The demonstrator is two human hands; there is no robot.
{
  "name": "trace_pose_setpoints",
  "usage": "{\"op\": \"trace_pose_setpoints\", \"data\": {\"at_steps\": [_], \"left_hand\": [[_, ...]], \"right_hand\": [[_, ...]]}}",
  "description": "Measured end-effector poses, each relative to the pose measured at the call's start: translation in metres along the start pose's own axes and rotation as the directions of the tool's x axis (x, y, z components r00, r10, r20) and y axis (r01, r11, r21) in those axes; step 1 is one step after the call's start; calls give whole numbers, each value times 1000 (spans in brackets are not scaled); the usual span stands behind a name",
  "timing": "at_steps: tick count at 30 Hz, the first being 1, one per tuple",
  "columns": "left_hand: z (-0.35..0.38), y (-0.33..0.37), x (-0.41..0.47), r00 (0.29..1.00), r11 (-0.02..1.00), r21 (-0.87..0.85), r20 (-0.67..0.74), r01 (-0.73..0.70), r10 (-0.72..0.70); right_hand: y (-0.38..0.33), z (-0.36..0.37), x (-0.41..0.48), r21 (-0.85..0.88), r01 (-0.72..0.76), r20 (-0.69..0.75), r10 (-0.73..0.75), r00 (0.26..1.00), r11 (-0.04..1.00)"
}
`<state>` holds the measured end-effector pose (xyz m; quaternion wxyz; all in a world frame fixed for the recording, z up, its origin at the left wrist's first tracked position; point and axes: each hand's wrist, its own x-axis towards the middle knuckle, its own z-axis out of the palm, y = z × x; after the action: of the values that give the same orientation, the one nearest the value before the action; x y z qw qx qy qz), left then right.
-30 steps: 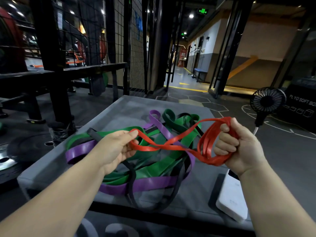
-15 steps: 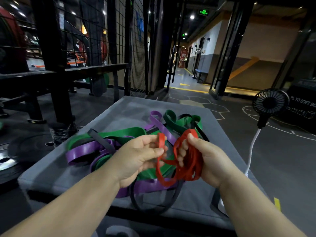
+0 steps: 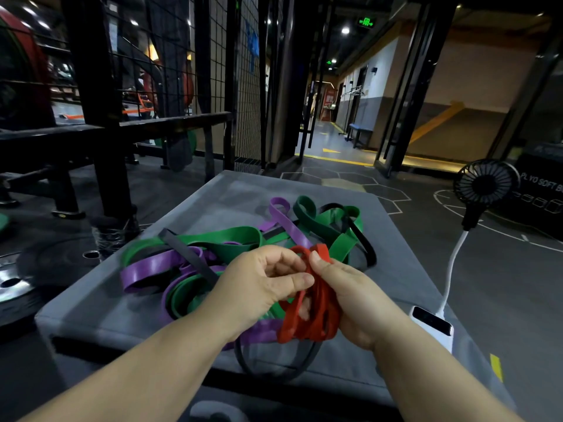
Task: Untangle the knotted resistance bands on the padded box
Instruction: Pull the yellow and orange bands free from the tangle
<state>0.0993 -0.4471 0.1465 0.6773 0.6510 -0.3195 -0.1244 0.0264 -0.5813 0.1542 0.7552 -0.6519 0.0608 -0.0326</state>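
A red band (image 3: 316, 318), folded into several loops, hangs bunched between both hands above the grey padded box (image 3: 237, 193). My right hand (image 3: 353, 300) grips the bundle, thumb on its top. My left hand (image 3: 262, 284) pinches the red loops from the left with thumb and fingers. Under the hands lies a tangle of green bands (image 3: 231, 236), purple bands (image 3: 152, 269) and black bands (image 3: 365, 242) on the box top. A black loop (image 3: 274, 370) hangs over the near edge.
A white power bank (image 3: 432, 327) lies at the box's right edge, its white cable running up to a small black fan (image 3: 484, 184). Black rack posts (image 3: 91, 102) and weight plates (image 3: 18, 281) stand at the left. Open gym floor lies to the right.
The red band, stretched wide between the hands a second ago, has been gathered into a tight bundle. Both hands have come together over the box's near half.
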Motion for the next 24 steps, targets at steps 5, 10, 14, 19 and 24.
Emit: {"op": "trace_pose_setpoints", "data": {"at_steps": [5,10,14,19,24], "left_hand": [[1,-2,-1,997,995,79,35,-64,62],[-3,-6,3,955,926,375,-261,-34,140],[-10,-17,10,986,973,178,-92,150,-136],[-7,-29,11,923,932,-112,221,346,-316],[-20,-32,23,971,969,67,-1,238,-238]], "right_hand": [[2,-4,1,8,11,-33,-11,999,1000],[-5,-5,0,166,7,-59,3,998,986],[-9,-5,-2,284,4,-26,4,1000,959],[-12,-9,-1,404,-9,-18,18,1000,915],[-25,-31,-6,529,-121,199,16,980,840]]}}
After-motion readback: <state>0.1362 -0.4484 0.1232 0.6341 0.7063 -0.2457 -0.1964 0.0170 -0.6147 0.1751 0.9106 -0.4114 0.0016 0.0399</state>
